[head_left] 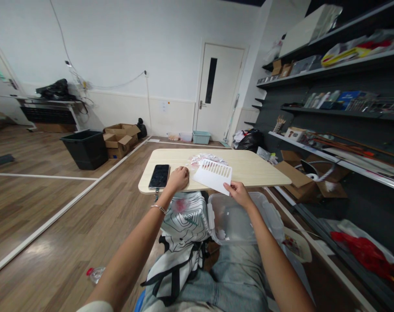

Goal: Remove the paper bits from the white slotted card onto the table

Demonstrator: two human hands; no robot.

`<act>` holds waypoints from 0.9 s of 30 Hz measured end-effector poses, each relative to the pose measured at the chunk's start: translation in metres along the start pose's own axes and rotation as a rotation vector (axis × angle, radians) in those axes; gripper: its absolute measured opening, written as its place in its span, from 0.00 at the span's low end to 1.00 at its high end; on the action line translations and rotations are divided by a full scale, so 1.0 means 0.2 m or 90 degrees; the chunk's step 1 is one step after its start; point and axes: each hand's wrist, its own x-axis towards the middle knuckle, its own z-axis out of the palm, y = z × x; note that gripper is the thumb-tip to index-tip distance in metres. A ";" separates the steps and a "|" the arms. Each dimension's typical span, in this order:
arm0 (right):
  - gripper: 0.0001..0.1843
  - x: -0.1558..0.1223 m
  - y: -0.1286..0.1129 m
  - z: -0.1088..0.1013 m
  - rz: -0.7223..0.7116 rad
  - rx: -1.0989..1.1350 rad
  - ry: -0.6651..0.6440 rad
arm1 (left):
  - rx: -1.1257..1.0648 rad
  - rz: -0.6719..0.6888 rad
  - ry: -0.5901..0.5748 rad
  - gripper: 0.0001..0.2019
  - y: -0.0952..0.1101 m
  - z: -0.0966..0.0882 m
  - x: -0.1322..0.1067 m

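My right hand (238, 193) pinches the lower right corner of a flat white card (211, 178) with a row of slots along its far side. The card is tilted over the near edge of the table (255, 169). Left of the card, my left hand (178, 178) rests at the tabletop with its fingers curled in; whatever they hold, if anything, is hidden. Beyond the card lies a pile of small white and pinkish pieces (203, 158), too small to make out. A black-screened phone (159, 176) lies beside my left hand.
Below the table edge, a clear plastic bin (237, 219) holds a few white scraps, next to a patterned white and black bag (185, 219). On the floor are a black bin (86, 149), cardboard boxes (117, 145) and a bottle (96, 274). Shelves (333, 110) line the right side.
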 end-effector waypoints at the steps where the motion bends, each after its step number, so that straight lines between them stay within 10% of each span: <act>1: 0.31 0.00 0.00 -0.01 0.001 -0.002 0.001 | 0.001 0.000 0.000 0.14 0.00 0.00 0.00; 27: 0.32 -0.01 0.05 -0.08 0.014 0.000 0.036 | 0.015 0.006 -0.007 0.14 -0.01 0.01 0.00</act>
